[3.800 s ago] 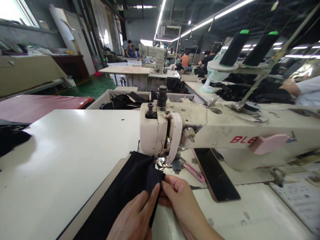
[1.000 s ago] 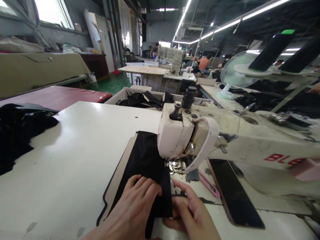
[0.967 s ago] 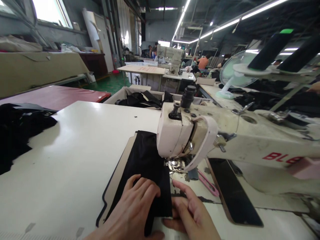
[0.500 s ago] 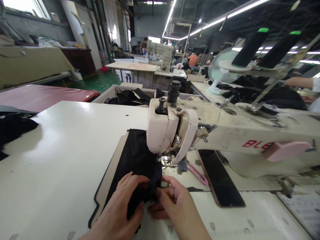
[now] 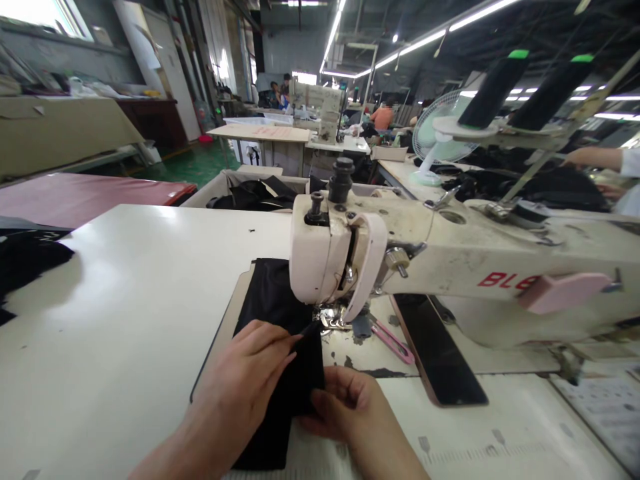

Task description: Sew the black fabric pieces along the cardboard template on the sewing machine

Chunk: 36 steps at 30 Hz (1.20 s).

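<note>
A strip of black fabric [image 5: 270, 300] lies on the white table [image 5: 140, 287] and runs under the head of a cream sewing machine [image 5: 450, 267]. My left hand [image 5: 240, 380] lies flat on the fabric, fingers pointing at the presser foot [image 5: 333, 319]. My right hand [image 5: 350, 407] pinches the fabric's right edge just in front of the foot.
A dark phone [image 5: 435, 350] and pink snips [image 5: 390, 340] lie on the machine bed to the right. A heap of black fabric [image 5: 25, 260] sits at the table's left edge, a bin of black pieces [image 5: 255, 193] behind it. Thread cones [image 5: 493, 90] and a fan [image 5: 435, 133] stand at the back right.
The fabric has fed further back under the machine head. My left hand slid forward toward the presser foot; my right hand drew back and curled on the fabric's edge.
</note>
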Motion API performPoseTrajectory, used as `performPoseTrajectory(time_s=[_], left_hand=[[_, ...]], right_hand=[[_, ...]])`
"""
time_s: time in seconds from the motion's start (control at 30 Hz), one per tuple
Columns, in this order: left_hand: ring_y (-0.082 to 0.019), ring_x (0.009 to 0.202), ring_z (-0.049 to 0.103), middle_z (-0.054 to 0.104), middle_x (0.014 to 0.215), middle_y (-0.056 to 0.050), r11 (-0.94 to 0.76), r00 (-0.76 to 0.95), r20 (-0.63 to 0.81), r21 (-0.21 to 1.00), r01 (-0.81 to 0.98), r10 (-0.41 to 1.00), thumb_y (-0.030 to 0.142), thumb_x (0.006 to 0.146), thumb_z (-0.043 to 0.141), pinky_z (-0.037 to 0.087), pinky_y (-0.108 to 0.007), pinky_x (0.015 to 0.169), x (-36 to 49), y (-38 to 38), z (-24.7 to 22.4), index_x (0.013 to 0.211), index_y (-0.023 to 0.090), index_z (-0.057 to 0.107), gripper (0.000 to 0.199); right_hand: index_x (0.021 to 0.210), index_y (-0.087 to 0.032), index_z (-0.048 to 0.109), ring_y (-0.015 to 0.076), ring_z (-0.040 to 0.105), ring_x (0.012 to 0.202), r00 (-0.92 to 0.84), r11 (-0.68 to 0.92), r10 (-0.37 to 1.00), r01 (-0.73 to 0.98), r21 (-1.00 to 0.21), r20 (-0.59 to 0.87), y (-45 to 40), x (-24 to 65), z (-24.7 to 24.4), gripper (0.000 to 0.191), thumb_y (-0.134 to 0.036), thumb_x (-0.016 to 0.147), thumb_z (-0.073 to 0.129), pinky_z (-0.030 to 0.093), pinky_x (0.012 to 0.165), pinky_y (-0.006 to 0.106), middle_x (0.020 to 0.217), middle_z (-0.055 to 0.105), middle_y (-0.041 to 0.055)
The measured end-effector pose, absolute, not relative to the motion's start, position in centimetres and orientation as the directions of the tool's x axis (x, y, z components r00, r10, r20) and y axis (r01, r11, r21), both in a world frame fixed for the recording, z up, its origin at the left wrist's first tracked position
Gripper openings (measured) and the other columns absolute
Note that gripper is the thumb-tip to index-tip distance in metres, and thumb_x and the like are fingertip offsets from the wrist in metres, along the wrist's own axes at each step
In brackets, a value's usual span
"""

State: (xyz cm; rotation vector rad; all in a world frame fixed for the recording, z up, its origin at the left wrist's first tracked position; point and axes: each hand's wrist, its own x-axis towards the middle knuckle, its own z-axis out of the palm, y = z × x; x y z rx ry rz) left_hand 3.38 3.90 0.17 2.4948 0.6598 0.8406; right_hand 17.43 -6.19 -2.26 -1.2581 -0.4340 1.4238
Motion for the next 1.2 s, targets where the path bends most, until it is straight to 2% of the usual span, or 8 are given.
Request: performPoseTrajectory(time_s=[0.13,0.5,0.67,0.87,0.97,1.03,1.1,1.2], left_hand=[[-0.016,0.076,0.058,0.063,0.081,-0.003,-0.9,0.832,0.416,0.386,0.203,0.366,0.025,0.1,0.038,0.052,-0.024,0.071,3.2,3.3,-0.2,0.093,0.021,0.067,0.03],[-0.014,0.075,0.059,0.068,0.083,-0.002,-0.953,0.83,0.505,0.285,0.098,0.236,0.019,0.103,0.029,0.05,-0.022,0.072,2.8,2.0,-0.4,0.098,0.017,0.065,0.037],[-0.016,0.078,0.057,0.067,0.084,-0.005,-0.971,0.796,0.58,0.236,0.04,0.174,0.016,0.102,0.033,0.049,-0.025,0.072,2.8,2.0,-0.8,0.101,0.011,0.066,0.033],[-0.017,0.083,0.057,0.066,0.085,-0.004,-0.984,0.746,0.65,0.177,0.032,0.141,0.012,0.099,0.041,0.039,-0.033,0.092,3.0,2.1,-1.0,0.098,0.009,0.066,0.025],[-0.017,0.079,0.054,0.064,0.082,-0.006,-0.979,0.764,0.63,0.203,0.009,0.138,0.01,0.099,0.037,0.043,-0.033,0.083,3.1,2.2,-0.8,0.098,0.007,0.065,0.028],[-0.017,0.075,0.052,0.062,0.08,-0.007,-0.967,0.772,0.614,0.253,0.003,0.163,0.008,0.097,0.04,0.044,-0.032,0.073,3.1,2.1,-0.9,0.094,0.007,0.064,0.023],[-0.017,0.073,0.05,0.061,0.079,-0.007,-0.958,0.777,0.603,0.287,0.002,0.182,0.008,0.096,0.042,0.044,-0.032,0.069,3.1,1.8,-1.2,0.091,0.008,0.062,0.02],[-0.017,0.072,0.049,0.06,0.078,-0.006,-0.948,0.769,0.602,0.317,0.016,0.214,0.006,0.096,0.039,0.043,-0.032,0.069,3.0,1.5,-1.8,0.088,0.01,0.06,0.022]], right_hand=[[0.084,-0.015,0.074,0.018,0.07,0.072,0.158,-0.318,0.857,-0.587,-0.745,-0.49,-7.1,17.1,-2.0,0.046,-0.051,0.059,0.087,0.057,0.07,0.027,0.075,0.073,0.0047],[0.087,-0.016,0.075,0.0215,0.068,0.083,0.106,-0.301,0.89,-0.591,-0.748,-0.443,-8.0,16.8,-4.0,0.042,-0.053,0.068,0.082,0.053,0.077,0.029,0.082,0.073,0.0056],[0.086,-0.012,0.074,0.0198,0.064,0.084,0.039,-0.298,0.907,-0.644,-0.705,-0.418,-8.0,17.3,-3.1,0.032,-0.039,0.072,0.081,0.048,0.089,0.033,0.08,0.069,0.0051],[0.086,-0.011,0.072,0.0187,0.065,0.084,0.03,-0.276,0.895,-0.747,-0.604,-0.445,-8.2,17.0,-2.5,0.023,-0.019,0.065,0.073,0.047,0.091,0.031,0.082,0.07,0.0066],[0.099,-0.013,0.066,0.0196,0.066,0.076,0.207,-0.272,0.896,-0.443,-0.854,-0.392,-8.8,17.3,-3.3,0.029,-0.021,0.071,0.064,0.053,0.079,0.032,0.079,0.07,0.0063],[0.105,-0.018,0.062,0.0203,0.065,0.08,0.369,-0.125,0.925,0.073,-0.99,-0.089,-9.3,18.0,-3.7,0.029,-0.017,0.077,0.059,0.054,0.072,0.031,0.089,0.067,0.0069],[0.109,-0.022,0.061,0.0219,0.062,0.092,0.301,0.08,0.907,0.561,-0.824,0.293,-9.5,18.6,-3.8,0.032,-0.011,0.079,0.058,0.054,0.075,0.032,0.104,0.063,0.0082],[0.107,-0.019,0.063,0.0231,0.059,0.096,0.056,0.284,0.854,0.783,-0.554,0.517,-8.9,19.3,-3.2,0.025,-0.008,0.087,0.055,0.054,0.08,0.034,0.104,0.063,0.0093]])
